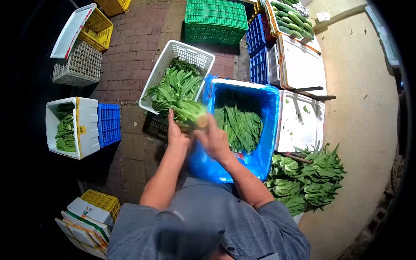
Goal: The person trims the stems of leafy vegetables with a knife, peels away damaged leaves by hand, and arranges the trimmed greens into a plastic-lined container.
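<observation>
My left hand (pixel 177 132) is wrapped round a head of leaf lettuce (pixel 188 112), its fingers under the leaves. The pale cut stem end points right, with the leaves spreading left. My right hand (pixel 212 138), blurred by motion, has thumb and forefinger on either side of that stem end. Beneath the lettuce, a white plastic crate (pixel 149 84) holds more leafy greens (pixel 180 82). Close to my right hand stands a foam box lined with a blue plastic bag (pixel 271 130), with long-leaved lettuce (pixel 240 125) lying inside.
Several lettuce heads (pixel 303 180) lie at the right. White foam boxes (pixel 303 65) line the wall, beneath cucumbers (pixel 290 19). Green crates (pixel 216 17) stand ahead. A foam box of greens (pixel 89 128) and a blue crate (pixel 109 124) sit left on the brick paving (pixel 130 56).
</observation>
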The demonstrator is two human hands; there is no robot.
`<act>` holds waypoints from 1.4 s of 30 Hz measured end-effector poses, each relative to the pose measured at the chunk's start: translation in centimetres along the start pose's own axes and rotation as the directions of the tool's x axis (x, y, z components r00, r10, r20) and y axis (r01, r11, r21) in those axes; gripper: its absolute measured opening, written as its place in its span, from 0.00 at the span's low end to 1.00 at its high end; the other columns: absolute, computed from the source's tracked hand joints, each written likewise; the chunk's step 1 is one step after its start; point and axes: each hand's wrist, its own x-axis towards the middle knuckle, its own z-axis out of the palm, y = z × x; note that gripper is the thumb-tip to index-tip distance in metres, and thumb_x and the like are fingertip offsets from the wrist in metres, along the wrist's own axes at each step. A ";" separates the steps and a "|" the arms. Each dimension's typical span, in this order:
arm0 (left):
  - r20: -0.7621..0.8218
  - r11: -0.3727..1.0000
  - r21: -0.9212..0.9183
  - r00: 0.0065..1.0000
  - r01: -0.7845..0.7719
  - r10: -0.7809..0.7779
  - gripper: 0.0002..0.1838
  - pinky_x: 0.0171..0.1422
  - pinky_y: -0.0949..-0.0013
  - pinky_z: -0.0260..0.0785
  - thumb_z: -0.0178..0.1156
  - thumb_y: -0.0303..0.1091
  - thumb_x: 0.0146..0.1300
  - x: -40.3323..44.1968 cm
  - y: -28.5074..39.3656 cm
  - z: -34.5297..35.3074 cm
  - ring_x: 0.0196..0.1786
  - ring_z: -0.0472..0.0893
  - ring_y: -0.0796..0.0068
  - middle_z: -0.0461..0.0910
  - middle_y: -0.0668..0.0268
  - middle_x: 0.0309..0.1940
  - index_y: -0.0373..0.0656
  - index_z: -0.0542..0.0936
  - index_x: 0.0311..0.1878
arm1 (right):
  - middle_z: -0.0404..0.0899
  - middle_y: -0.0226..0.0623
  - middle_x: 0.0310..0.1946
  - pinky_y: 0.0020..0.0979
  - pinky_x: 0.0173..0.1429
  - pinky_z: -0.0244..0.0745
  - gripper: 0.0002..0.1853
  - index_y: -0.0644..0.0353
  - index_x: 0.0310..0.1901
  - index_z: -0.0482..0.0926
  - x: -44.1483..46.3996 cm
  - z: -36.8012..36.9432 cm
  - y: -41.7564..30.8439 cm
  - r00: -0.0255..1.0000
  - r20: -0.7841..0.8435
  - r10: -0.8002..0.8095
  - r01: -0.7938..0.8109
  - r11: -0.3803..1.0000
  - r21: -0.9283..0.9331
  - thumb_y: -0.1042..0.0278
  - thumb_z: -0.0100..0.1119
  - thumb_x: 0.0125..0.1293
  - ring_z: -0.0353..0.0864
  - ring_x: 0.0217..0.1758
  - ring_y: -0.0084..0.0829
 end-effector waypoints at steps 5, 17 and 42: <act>-0.030 0.999 0.053 0.999 0.013 -0.012 0.35 0.66 0.49 0.69 0.58 0.66 0.63 0.1 1.1 0.0 0.61 0.76 0.57 0.76 0.60 0.61 0.50 0.75 0.63 | 0.81 0.52 0.37 0.47 0.37 0.76 0.28 0.55 0.66 0.66 1.5 -0.4 0.6 0.994 0.061 -0.095 0.090 0.992 0.085 0.62 0.63 0.67 0.82 0.37 0.57; -0.181 0.998 0.062 0.983 -0.001 0.012 0.35 0.68 0.46 0.67 0.54 0.66 0.65 -0.3 4.3 -1.0 0.67 0.72 0.56 0.73 0.62 0.67 0.52 0.73 0.68 | 0.77 0.48 0.62 0.33 0.68 0.68 0.22 0.59 0.68 0.70 3.0 0.1 1.4 0.931 0.361 0.059 -0.209 0.895 0.394 0.67 0.52 0.74 0.76 0.66 0.37; -0.146 0.975 0.193 0.979 -0.114 0.144 0.33 0.62 0.49 0.73 0.67 0.57 0.61 1.1 9.3 -4.7 0.58 0.79 0.57 0.79 0.59 0.58 0.46 0.76 0.62 | 0.75 0.62 0.60 0.38 0.65 0.71 0.43 0.76 0.65 0.68 11.0 7.3 3.1 0.701 0.635 0.324 -0.517 0.844 0.141 0.40 0.61 0.64 0.78 0.61 0.47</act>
